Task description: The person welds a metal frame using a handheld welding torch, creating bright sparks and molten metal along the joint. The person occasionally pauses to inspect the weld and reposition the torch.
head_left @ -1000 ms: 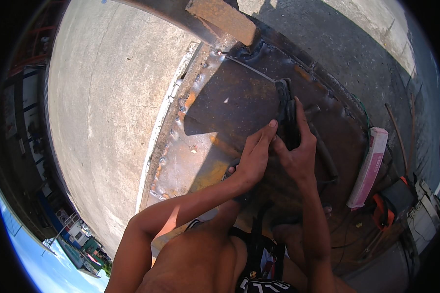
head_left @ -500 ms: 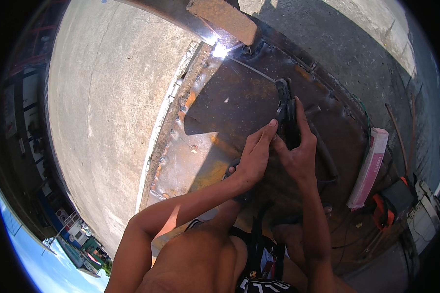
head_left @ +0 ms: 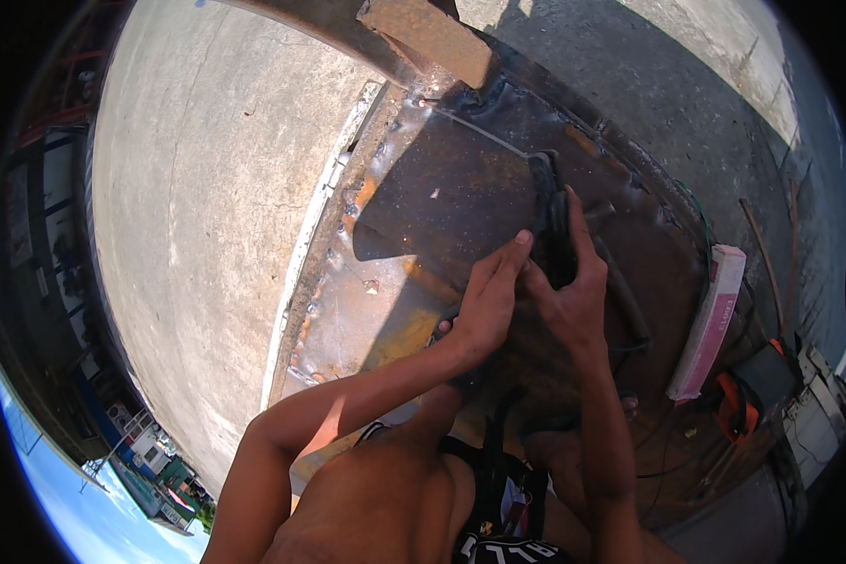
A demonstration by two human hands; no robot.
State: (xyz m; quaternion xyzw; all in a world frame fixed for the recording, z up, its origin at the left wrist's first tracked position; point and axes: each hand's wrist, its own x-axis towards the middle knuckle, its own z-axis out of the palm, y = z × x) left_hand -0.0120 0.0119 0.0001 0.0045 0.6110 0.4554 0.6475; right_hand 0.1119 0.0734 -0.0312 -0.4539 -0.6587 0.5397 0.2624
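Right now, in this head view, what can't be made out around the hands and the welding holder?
- Holder grip: covered by the right hand.
- Rod tip: too small and lost in glare against the rusty plate.
- Left hand fingers: whether they touch the holder is unclear, in shadow.
- Pink box and orange gear: bent and shaded near the rim.

Outdoor welding yard, sunlit.
Rusty steel plate (head_left: 423,235) flat on concrete ground (head_left: 207,188); pink electrode box (head_left: 710,324) and cables (head_left: 705,442) just right of plate.
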